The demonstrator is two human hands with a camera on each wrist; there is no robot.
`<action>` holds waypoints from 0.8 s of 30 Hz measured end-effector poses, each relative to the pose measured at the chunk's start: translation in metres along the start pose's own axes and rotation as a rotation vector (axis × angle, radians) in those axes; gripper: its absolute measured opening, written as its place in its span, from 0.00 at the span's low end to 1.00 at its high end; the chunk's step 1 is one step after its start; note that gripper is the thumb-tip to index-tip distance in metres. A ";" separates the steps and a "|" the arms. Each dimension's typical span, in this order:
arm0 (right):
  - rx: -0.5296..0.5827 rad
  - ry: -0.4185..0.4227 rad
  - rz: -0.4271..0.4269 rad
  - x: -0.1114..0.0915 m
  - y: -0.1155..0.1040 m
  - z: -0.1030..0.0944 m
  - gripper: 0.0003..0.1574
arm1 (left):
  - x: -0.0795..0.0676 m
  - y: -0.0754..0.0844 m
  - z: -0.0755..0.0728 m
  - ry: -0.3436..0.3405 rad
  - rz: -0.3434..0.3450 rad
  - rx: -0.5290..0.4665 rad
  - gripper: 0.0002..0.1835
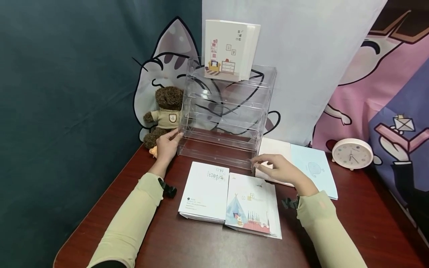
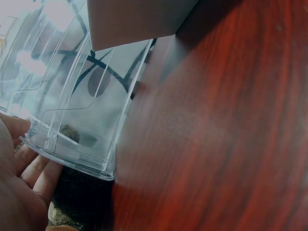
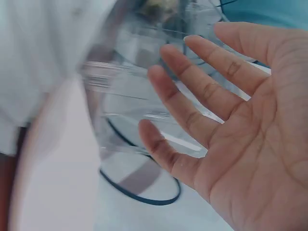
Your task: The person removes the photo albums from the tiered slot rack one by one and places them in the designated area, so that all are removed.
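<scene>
A clear acrylic tiered rack (image 1: pixel 218 159) stands at the back of the table. My left hand (image 1: pixel 167 147) grips its lower left edge; in the left wrist view the thumb lies at the front of the side panel and the fingers lie along its outside. My right hand (image 1: pixel 279 167) is by the rack's lower right corner, its fingertips close to the edge. In the right wrist view that hand's fingers (image 3: pixel 207 91) are spread and hold nothing. In front of the rack lie a white book (image 1: pixel 204 193) and a book with a tent picture (image 1: pixel 251 204).
White books (image 1: pixel 222 56) stand on the rack's top. A pale book (image 1: pixel 278 145) and a light blue book (image 1: pixel 313 167) lie right of it, near a round white clock (image 1: pixel 352 153). A brown teddy bear (image 1: pixel 167 115) sits at left. Printed curtains hang behind.
</scene>
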State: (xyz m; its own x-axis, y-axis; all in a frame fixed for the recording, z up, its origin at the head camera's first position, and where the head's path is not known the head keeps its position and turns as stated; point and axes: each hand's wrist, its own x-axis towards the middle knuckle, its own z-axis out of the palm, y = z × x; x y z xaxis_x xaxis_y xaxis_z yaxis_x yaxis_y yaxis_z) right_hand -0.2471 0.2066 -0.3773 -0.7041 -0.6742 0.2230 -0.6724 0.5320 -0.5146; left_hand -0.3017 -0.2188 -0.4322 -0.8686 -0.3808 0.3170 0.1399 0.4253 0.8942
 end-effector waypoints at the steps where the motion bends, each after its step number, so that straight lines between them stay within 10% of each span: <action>1: -0.007 0.001 0.003 0.001 -0.003 -0.005 0.17 | 0.000 0.000 0.000 0.001 0.000 -0.001 0.20; 12: -0.081 -0.037 0.009 0.028 -0.040 -0.059 0.30 | -0.001 0.000 0.001 0.005 -0.001 -0.004 0.19; 24: -0.186 0.193 -0.139 0.096 -0.066 -0.097 0.46 | 0.001 0.001 0.001 0.030 0.020 -0.014 0.19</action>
State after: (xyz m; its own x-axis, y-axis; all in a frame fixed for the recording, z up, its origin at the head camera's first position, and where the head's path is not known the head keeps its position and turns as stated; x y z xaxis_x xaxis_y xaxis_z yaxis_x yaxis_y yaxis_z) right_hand -0.2927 0.1566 -0.2412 -0.6207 -0.6471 0.4427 -0.7832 0.5383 -0.3112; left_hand -0.3033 -0.2181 -0.4312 -0.8508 -0.3972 0.3441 0.1638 0.4217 0.8918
